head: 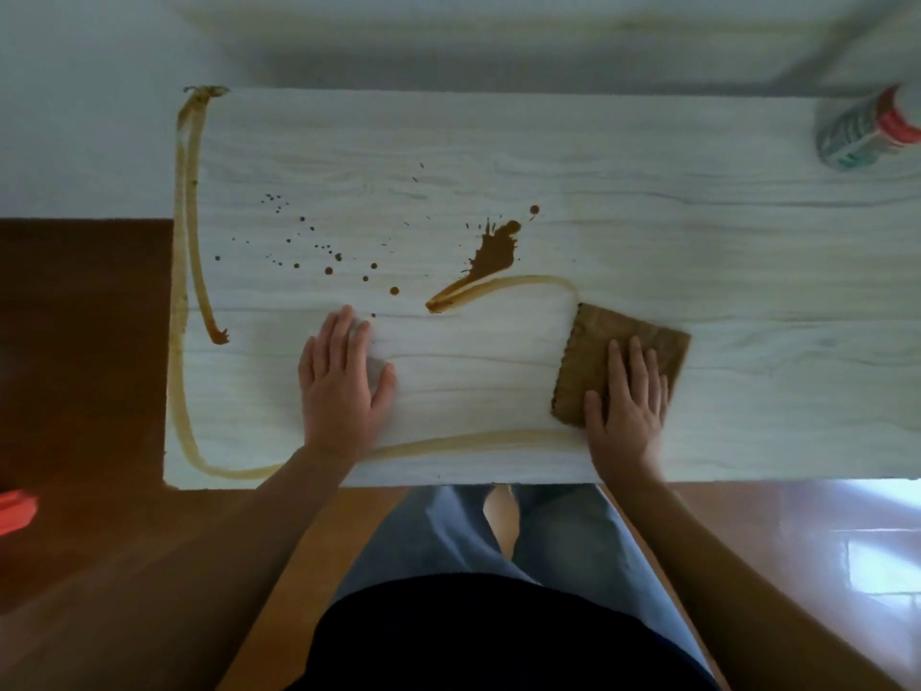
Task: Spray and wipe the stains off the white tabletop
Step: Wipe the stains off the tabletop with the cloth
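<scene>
The white tabletop carries a dark brown splatter near its middle, several small drops to the left of it, and long brown smear lines along the left and front edges. My right hand presses flat on a brown-stained cloth at the front right of the wiped patch. My left hand rests flat on the table, fingers straight, holding nothing. A spray bottle with a red collar lies at the far right corner, blurred.
The table's front edge is just before my legs. Wooden floor lies to the left and below. A red object sits on the floor at the left edge of view. A pale wall runs behind the table.
</scene>
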The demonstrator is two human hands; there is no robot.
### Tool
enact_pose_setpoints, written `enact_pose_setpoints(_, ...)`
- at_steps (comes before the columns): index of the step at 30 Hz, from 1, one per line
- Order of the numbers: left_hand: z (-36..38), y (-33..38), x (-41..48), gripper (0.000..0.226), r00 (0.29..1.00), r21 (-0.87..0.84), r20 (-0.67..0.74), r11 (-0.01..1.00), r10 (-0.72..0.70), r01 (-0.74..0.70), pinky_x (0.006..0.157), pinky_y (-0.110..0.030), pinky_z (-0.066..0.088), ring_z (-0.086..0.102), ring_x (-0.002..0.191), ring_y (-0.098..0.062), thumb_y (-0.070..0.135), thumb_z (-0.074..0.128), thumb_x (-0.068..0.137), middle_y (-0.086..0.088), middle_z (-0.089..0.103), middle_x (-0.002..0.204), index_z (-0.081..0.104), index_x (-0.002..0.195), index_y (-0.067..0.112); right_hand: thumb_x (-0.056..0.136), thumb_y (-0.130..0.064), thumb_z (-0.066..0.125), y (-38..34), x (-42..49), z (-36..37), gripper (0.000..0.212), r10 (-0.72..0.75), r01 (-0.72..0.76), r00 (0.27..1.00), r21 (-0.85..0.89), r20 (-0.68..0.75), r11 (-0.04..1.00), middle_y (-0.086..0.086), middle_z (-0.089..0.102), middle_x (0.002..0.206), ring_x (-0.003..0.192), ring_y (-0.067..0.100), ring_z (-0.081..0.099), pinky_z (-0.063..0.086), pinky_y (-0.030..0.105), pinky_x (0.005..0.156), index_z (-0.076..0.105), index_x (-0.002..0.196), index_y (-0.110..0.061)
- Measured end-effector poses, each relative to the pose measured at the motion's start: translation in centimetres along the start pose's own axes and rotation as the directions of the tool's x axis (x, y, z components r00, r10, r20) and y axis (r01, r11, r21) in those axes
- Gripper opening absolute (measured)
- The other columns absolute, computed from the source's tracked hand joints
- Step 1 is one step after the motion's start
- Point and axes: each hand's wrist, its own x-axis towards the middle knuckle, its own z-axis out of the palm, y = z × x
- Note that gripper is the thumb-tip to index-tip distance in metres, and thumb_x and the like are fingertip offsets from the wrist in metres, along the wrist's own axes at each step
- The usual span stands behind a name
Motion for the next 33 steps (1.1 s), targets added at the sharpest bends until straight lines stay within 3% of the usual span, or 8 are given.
enact_pose_setpoints(3,-0.1,0.3,-0.1,0.061,0.999,-0.029,0.026,0.999,-0.032,0.032,0.125,-0.053,0.022,0.024,0.157,-0.031,0.041,0.048,0.098,-0.012,0.034,0.166,0.046,0.149,0.007,0.104,-0.029,0.040,-3.7,-2.1,1.6,0.066,0.084,-0.084,0.996,-0.007,0.013,0.996,0.003,0.000,0.171,0.156,0.023,-0.009,-0.006,0.046,0.127,0.011,0.163,-0.021)
enact_pose_setpoints(8,-0.8,0.4,0.2,0.060,0.996,-0.021,0.084,0.999,-0.041,0.042,0.125,-0.055,0.022,0.022,0.157,-0.031,0.042,0.047,0.100,-0.012,0.031,0.167,0.044,0.150,0.009,0.095,-0.026,0.046,-7.8,-6.2,4.5,0.070,-0.282,0.287,0.956,-0.060,0.076,0.956,0.004,0.013,0.170,0.157,0.026,0.001,0.002,0.051,0.127,0.024,0.160,-0.019)
enact_pose_setpoints(11,-1.2,0.6,0.2,0.057,0.993,-0.004,0.115,0.999,-0.038,0.038,0.125,-0.055,0.024,0.023,0.156,-0.031,0.039,0.051,0.102,-0.012,0.031,0.167,0.044,0.150,0.009,0.096,-0.032,0.047,-6.9,-5.7,4.1,0.067,-0.391,0.397,0.914,-0.038,0.111,0.917,0.002,0.018,0.169,0.157,0.024,0.006,0.003,0.047,0.127,0.028,0.159,-0.022)
enact_pose_setpoints(14,-1.3,0.8,0.2,0.058,0.989,0.007,0.140,0.998,-0.056,0.055,0.126,-0.054,0.021,0.020,0.158,-0.031,0.034,0.056,0.102,-0.012,0.028,0.168,0.042,0.152,0.008,0.097,-0.041,0.050,-3.8,-3.6,2.8,0.066,-0.477,0.480,0.874,-0.023,0.089,0.877,0.001,0.025,0.167,0.156,0.023,0.016,0.017,0.047,0.125,0.032,0.158,-0.023)
enact_pose_setpoints(20,-1.6,2.0,0.2,0.063,0.978,0.049,0.182,0.995,-0.098,0.091,0.129,-0.052,0.016,0.012,0.160,-0.031,0.042,0.048,0.105,-0.012,0.020,0.171,0.034,0.157,0.009,0.102,-0.041,0.044,-0.5,-0.1,1.1,0.065,-0.289,0.289,0.957,-0.030,0.005,0.957,0.001,0.015,0.169,0.157,0.020,0.006,0.002,0.040,0.127,0.021,0.161,-0.023)
enact_pose_setpoints(25,-2.3,2.7,-0.1,0.071,0.963,0.089,0.247,0.992,-0.112,0.093,0.130,-0.049,0.011,0.003,0.161,-0.029,0.048,0.039,0.107,-0.010,0.008,0.174,0.019,0.163,0.010,0.102,-0.036,0.041,-1.2,-2.1,1.6,0.064,-0.193,0.194,0.981,0.036,-0.032,0.980,0.004,0.014,0.169,0.157,0.023,0.003,0.002,0.044,0.128,0.021,0.161,-0.018)
enact_pose_setpoints(33,-3.7,0.7,-2.3,0.062,0.977,0.170,0.186,0.983,-0.105,0.073,0.123,-0.055,0.025,0.022,0.156,-0.039,0.045,0.043,0.106,-0.020,0.025,0.168,0.034,0.156,0.009,0.103,-0.039,0.041,0.2,-5.3,1.4,0.065,-0.260,0.261,0.965,-0.007,0.035,0.965,0.002,0.009,0.170,0.157,0.021,-0.002,0.002,0.043,0.128,0.019,0.161,-0.021)
